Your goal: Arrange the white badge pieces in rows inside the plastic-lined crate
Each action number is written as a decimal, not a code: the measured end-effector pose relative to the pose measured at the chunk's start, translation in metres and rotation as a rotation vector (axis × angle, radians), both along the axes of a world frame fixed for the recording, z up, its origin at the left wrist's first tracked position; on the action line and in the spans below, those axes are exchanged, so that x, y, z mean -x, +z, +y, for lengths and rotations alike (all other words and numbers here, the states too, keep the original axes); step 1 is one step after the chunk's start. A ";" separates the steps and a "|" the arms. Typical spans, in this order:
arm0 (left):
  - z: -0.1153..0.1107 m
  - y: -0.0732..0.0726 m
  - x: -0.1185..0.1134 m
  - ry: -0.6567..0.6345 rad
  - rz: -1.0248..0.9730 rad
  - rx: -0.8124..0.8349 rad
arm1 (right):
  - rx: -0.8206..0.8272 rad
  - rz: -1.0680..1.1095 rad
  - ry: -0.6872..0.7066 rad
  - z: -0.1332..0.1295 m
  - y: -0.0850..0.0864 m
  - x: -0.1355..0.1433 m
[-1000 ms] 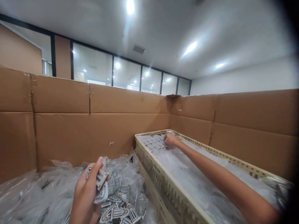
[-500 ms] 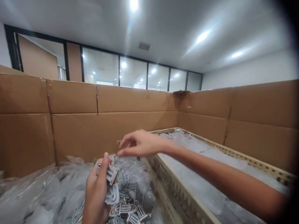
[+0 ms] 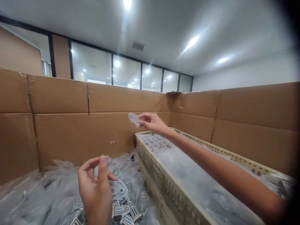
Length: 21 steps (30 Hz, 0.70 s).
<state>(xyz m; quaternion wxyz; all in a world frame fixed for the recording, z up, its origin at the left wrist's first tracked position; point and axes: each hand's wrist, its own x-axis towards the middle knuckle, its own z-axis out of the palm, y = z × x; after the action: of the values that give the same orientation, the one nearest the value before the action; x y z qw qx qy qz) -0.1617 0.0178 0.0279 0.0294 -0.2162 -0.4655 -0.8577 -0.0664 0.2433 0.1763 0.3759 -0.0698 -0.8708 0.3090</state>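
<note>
Pinching a small pale piece point(image 3: 134, 120) between thumb and fingers, the right hand point(image 3: 152, 123) hangs in front of the cardboard wall point(image 3: 98, 134), near the far corner of the yellow crate point(image 3: 151, 160), where similar parts point(image 3: 156, 144) lie in rows. The left hand point(image 3: 97, 189), fingers curled, hovers by loose parts point(image 3: 127, 212); whether those fingers grip anything, I cannot tell.

No legible text, blurred lettering point(image 3: 156, 167) on crate point(image 3: 161, 178), unreadable mark point(image 3: 112, 142) on cardboard point(image 3: 70, 134)
</note>
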 end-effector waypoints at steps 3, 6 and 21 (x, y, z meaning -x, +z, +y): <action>-0.005 0.002 0.003 0.007 -0.046 -0.047 | 0.017 -0.104 -0.496 0.064 -0.010 -0.022; -0.011 0.005 0.009 0.035 -0.101 -0.077 | 0.055 -0.228 -0.746 0.111 -0.030 -0.047; -0.022 0.012 0.019 0.102 -0.222 -0.101 | 0.132 -0.733 -0.942 0.193 -0.101 -0.092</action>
<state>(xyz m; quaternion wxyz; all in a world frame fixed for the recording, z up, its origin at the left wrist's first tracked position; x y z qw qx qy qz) -0.1810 -0.0043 0.0402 0.0321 -0.0945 -0.4325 -0.8961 0.0261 0.4367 0.0750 0.1425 -0.5737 -0.7979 0.1184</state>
